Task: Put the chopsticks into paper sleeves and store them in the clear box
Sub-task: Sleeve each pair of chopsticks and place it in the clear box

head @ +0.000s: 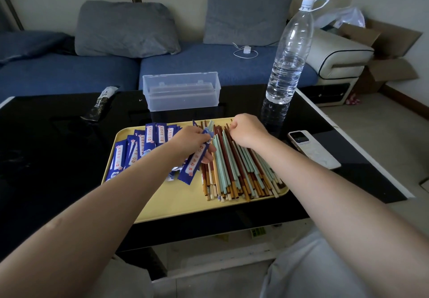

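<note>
A yellow tray [176,202] lies on the black table. Its right half holds a heap of several chopsticks [236,170] in green, brown and tan. Several blue paper sleeves [139,144] lie piled on its left half. My left hand [192,142] grips one blue sleeve [193,165] that slants down toward the tray. My right hand [247,132] has its fingers curled over the far ends of the chopsticks and pinches at them there. The clear box [182,94] stands open behind the tray, with nothing visible inside.
A tall water bottle [287,60] stands at the tray's far right. A white phone [311,149] lies right of the tray. A dark wrapper [101,103] lies at the far left. Behind the table stands a blue sofa [69,72] with grey cushions.
</note>
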Demonstrator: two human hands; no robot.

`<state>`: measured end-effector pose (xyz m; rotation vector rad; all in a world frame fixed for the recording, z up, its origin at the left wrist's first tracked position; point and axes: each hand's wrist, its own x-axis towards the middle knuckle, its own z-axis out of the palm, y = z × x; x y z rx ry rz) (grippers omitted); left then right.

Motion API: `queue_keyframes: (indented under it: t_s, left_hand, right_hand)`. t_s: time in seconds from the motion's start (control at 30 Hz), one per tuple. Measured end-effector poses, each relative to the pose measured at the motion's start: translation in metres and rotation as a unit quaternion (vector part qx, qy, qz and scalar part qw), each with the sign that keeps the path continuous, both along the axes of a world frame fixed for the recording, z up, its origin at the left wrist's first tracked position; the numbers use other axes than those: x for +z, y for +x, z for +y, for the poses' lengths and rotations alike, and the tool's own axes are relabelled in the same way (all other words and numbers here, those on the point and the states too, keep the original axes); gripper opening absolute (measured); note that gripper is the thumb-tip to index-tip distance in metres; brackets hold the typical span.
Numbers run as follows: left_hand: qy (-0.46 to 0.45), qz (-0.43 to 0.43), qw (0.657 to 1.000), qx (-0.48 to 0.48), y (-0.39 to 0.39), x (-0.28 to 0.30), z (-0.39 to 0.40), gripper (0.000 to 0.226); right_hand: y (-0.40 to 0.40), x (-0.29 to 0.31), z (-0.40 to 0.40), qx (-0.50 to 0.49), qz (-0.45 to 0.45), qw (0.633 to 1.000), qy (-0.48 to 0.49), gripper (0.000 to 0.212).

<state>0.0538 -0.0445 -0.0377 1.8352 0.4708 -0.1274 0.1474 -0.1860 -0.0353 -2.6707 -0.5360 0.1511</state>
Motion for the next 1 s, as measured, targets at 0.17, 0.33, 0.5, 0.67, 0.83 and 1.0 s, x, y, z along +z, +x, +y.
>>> queue_keyframes:
  t_s: [0.17,0.33,0.5,0.67,0.83,1.0]
  left_hand:
    - [0.025,-0.016,0.999,-0.023,-0.002,0.005,-0.003,0.014]
    - [0.037,-0.040,0.998,-0.028,0.000,0.021,-0.001,0.022]
    - [0.139,-0.076,0.985,0.067,0.015,0.038,0.017,0.017]
    - [0.249,-0.086,0.962,0.072,0.041,0.052,0.046,0.017]
    - [0.416,-0.075,0.898,0.125,0.073,0.041,0.105,0.038]
    - [0.536,-0.026,0.838,0.102,0.104,0.018,0.144,0.066]
  right_hand:
    - [-0.010,0.009,-0.002,0.056,0.065,0.983,0.164,0.015]
    - [-0.012,0.023,0.004,0.073,0.108,0.958,0.256,0.023]
    - [-0.010,0.035,0.023,0.062,0.241,0.893,0.376,0.025]
    - [0.013,0.041,0.054,0.025,0.337,0.831,0.442,0.021]
    - [0.077,0.041,0.067,-0.163,0.237,0.765,0.576,0.017]
    - [0.127,0.038,0.070,-0.210,0.184,0.730,0.624,0.013]
